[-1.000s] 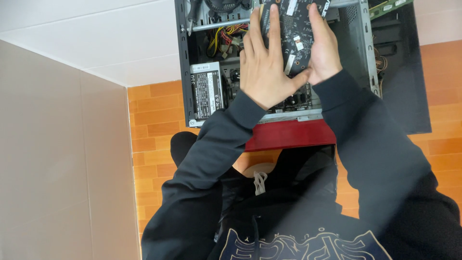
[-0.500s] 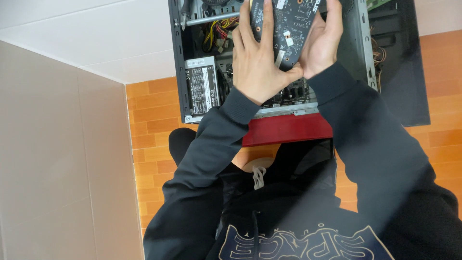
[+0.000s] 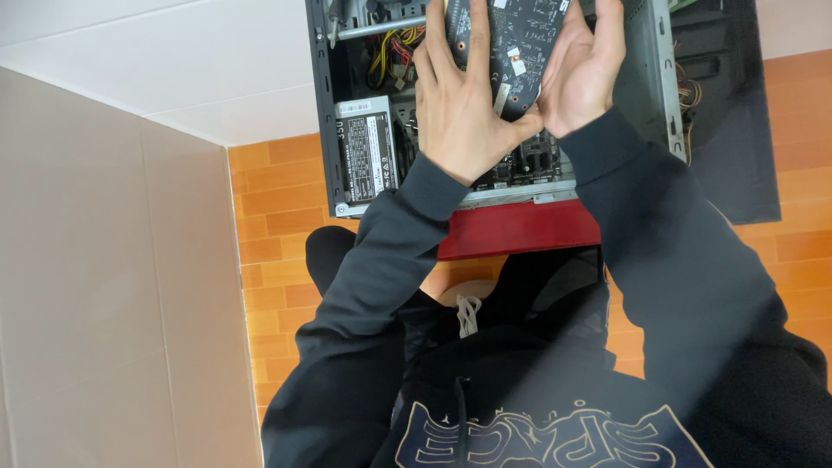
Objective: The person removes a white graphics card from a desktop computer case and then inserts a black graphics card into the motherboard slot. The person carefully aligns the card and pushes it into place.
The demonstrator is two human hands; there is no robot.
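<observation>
Clamped from both sides: left hand (image 3: 464, 117) flat on the card (image 3: 520, 43), fingers spread up its face, right hand (image 3: 582, 74) pressed against the opposite edge. Held between the palms above the open case (image 3: 663, 113), long axis running away from the wrists, over the board (image 3: 529, 160), beside the power supply (image 3: 368, 147).
</observation>
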